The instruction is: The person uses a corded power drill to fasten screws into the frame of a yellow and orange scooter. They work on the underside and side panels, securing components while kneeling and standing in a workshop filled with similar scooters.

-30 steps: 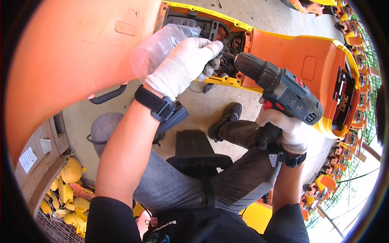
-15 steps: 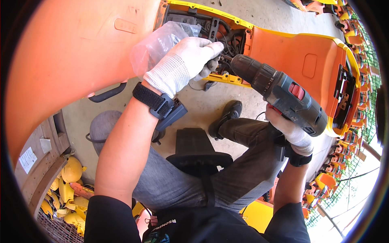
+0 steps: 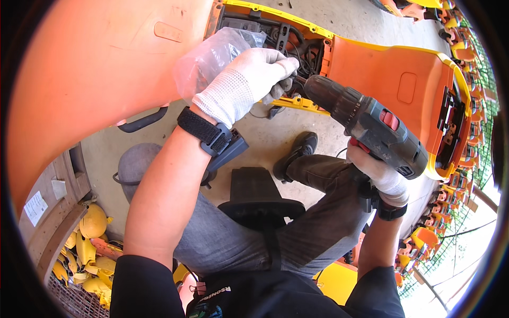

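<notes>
My right hand, in a white work glove, grips the handle of a dark cordless drill with red buttons. The drill points up and to the left. At its bit tip, my gloved left hand is closed, thumb against fingers; what lies between them is too small to make out. A clear plastic bag shows behind my left hand and wrist; I cannot tell whether the fingers hold it. Just beyond is an open compartment of an orange and yellow body, with cables and dark parts inside.
A large orange panel with a black handle fills the left. Before me stands a black pedestal-like part between my legs. Yellow parts pile up at lower left beside a wooden pallet. Rows of orange machines line the right.
My left hand has shifted slightly to the right and down, and the bag a little with it. The drill's front end has dipped slightly; my right hand keeps its grip.
</notes>
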The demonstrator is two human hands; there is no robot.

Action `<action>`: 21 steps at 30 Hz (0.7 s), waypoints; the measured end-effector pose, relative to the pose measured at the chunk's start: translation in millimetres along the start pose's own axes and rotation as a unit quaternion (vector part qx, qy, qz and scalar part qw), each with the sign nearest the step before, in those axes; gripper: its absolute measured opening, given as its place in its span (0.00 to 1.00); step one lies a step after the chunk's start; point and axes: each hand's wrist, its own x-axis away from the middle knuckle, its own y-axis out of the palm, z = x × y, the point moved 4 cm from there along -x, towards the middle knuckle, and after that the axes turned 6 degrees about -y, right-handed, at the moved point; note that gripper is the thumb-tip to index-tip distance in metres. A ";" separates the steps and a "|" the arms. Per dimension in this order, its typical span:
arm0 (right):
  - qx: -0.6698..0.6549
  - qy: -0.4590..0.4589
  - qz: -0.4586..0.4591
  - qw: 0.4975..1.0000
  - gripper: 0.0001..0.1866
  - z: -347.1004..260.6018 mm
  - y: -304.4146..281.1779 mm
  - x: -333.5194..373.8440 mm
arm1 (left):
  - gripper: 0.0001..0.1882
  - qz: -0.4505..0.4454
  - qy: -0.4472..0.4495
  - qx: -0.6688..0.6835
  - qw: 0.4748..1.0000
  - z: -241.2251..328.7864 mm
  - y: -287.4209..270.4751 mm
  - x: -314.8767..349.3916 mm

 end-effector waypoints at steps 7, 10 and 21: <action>-0.320 0.226 0.027 0.920 0.13 1.0 0.6 -6.7 | 0.14 -0.008 -0.009 0.055 0.998 0.1 -4.4 1.1; -0.346 0.229 0.035 0.909 0.15 0.6 -0.3 -11.3 | 0.15 0.002 0.009 0.107 0.994 -2.7 -3.4 -3.5; -0.407 0.213 0.088 0.884 0.16 -3.1 1.7 -16.0 | 0.20 -0.029 -0.008 0.203 0.979 -0.7 -4.2 1.8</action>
